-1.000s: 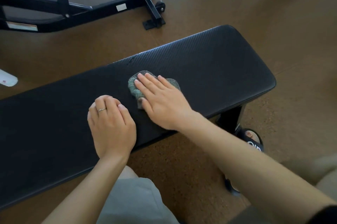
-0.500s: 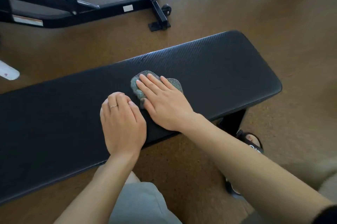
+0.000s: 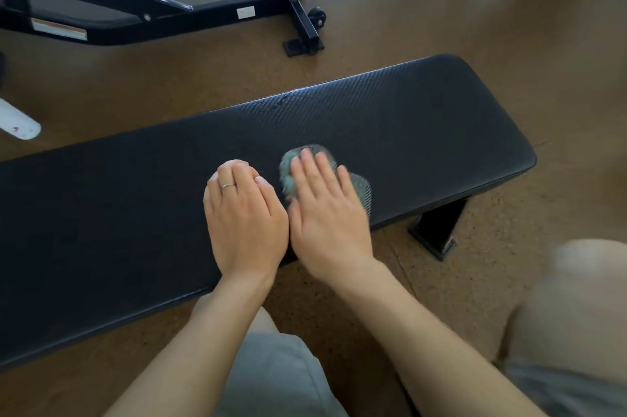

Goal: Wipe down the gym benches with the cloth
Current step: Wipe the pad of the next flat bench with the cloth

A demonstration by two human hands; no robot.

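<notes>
Black padded bench (image 3: 424, 117) on brown cork floor (image 3: 559, 43), black frame (image 3: 190, 9) at 11 o'clock. Green cloth (image 3: 363, 189) under flat-fingered right hand (image 3: 325, 213); left hand (image 3: 242, 216) curled, empty, touching at 9 o'clock.

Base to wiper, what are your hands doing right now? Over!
Right hand flat on cloth, pressing it on bench. Left hand curled, resting beside it. Nothing blocking.

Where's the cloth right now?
In the head view, the green cloth lies on the black bench pad, right of centre, pressed flat under the right hand, beside the left hand.
</notes>
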